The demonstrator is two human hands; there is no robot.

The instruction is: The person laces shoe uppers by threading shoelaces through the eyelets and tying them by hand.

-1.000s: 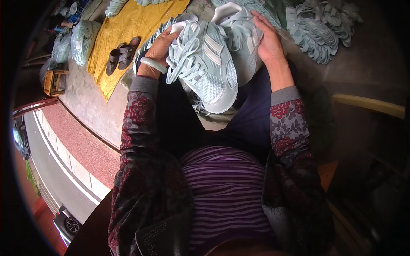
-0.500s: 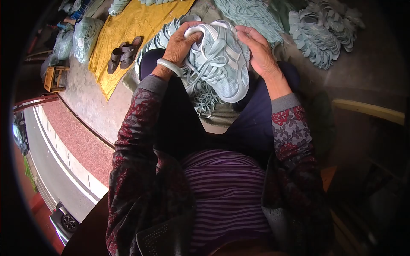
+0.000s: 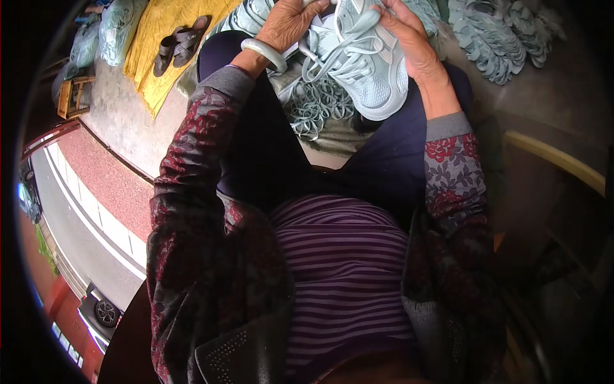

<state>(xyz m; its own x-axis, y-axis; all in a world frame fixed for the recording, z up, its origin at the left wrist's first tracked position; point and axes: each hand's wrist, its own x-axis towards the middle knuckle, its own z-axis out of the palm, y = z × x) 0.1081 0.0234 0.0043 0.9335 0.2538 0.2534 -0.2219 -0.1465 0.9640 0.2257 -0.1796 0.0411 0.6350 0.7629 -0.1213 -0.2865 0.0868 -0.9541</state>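
Observation:
A pale blue-green sneaker (image 3: 377, 80), laced and toe toward me, is held up over my knees at the top of the view. My left hand (image 3: 284, 27), with a pale bangle at the wrist, is closed on the shoe's collar at its upper left. On the right side, my right hand (image 3: 412, 48) has its fingers closed at the shoe's tongue and lace top. The light laces (image 3: 339, 61) form loose loops on the shoe's left. Below it, between my legs, lies a tangle of matching laces (image 3: 313, 105).
Piles of pale blue-green pieces (image 3: 489, 41) lie at the upper right. Dark sandals (image 3: 185, 45) rest on a yellow sheet (image 3: 147, 64) at the upper left, near plastic bags (image 3: 118, 32) and a wooden stool (image 3: 75, 97). A road (image 3: 77, 211) runs at the left.
Both hands and the shoe have come higher in the view. Two shoes showed at first; one now shows clearly. My right hand has closed its fingers at the tongue and lace.

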